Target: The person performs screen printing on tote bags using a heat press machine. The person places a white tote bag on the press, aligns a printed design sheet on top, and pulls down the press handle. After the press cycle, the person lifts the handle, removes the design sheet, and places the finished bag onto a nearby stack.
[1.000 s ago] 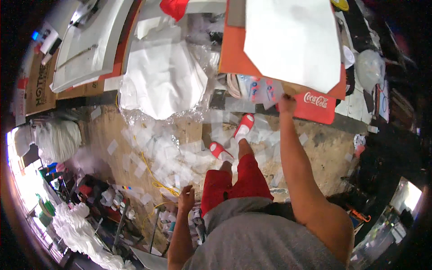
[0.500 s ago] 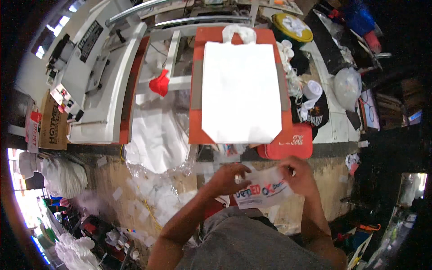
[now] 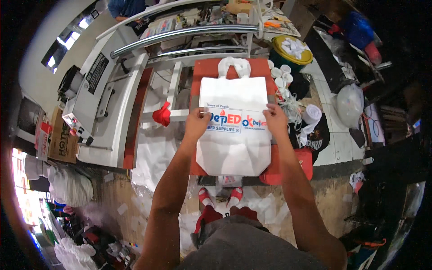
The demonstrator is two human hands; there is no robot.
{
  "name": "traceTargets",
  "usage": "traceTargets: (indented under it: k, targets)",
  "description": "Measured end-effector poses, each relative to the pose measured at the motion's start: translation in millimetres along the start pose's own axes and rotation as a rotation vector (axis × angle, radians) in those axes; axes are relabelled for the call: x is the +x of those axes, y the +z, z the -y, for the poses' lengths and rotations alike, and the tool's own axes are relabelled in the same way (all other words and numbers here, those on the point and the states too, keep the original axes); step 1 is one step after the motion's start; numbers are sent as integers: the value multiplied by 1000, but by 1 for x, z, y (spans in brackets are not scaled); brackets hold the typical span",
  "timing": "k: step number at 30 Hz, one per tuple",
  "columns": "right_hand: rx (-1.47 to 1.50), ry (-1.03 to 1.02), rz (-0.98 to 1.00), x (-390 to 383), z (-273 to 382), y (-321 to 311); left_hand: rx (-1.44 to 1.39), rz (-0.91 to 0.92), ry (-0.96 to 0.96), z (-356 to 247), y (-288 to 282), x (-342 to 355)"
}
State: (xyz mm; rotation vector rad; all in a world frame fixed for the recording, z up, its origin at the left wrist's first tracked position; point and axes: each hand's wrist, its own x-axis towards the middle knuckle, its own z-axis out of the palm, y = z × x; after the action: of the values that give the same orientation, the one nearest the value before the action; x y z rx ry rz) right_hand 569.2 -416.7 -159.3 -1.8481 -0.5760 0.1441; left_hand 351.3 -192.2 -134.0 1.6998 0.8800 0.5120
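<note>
A white tote bag (image 3: pixel 234 157) with two loop handles lies flat on the red-orange press bed (image 3: pixel 206 66). Across its middle, a sheet of transfer film (image 3: pixel 228 119) with blue and red printing stretches between my hands. My left hand (image 3: pixel 196 123) pinches the film's left edge, over the bag's left side. At the opposite edge, my right hand (image 3: pixel 277 120) grips the film between thumb and fingers. Whether the film touches the bag all over, I cannot tell.
To the left stands the white heat press (image 3: pixel 105 117), with a red cloth (image 3: pixel 162 114) beside its frame. A yellow-lidded bucket (image 3: pixel 294 47), white rolls (image 3: pixel 312 114) and a red cushion-like item (image 3: pixel 302 163) are on the right. Another person (image 3: pixel 126 8) is at the far left.
Both hands have moved up and away from my body, carrying the film from in front of my waist onto the bag. The view has tilted, showing my feet and the far table.
</note>
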Motion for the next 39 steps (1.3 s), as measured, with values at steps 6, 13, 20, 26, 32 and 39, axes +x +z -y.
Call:
traceTargets:
  k: [6, 13, 20, 26, 32, 39]
  targets:
    - [-258, -209, -116, 23, 9, 6, 322, -127, 81, 14, 10, 28]
    - [-640, -456, 90, -66, 28, 20, 754, 43, 678, -6, 28, -36]
    - [-723, -413, 237, -78, 26, 35, 968, 104, 547, 38, 19, -39]
    - [-710, -434, 201, -83, 30, 35, 975, 119, 569, 41, 18, -42]
    - [-745, -444, 217, -85, 28, 34, 987, 113, 622, 35, 17, -46]
    - [-722, -428, 208, -85, 20, 36, 868, -32, 671, 36, 17, -48]
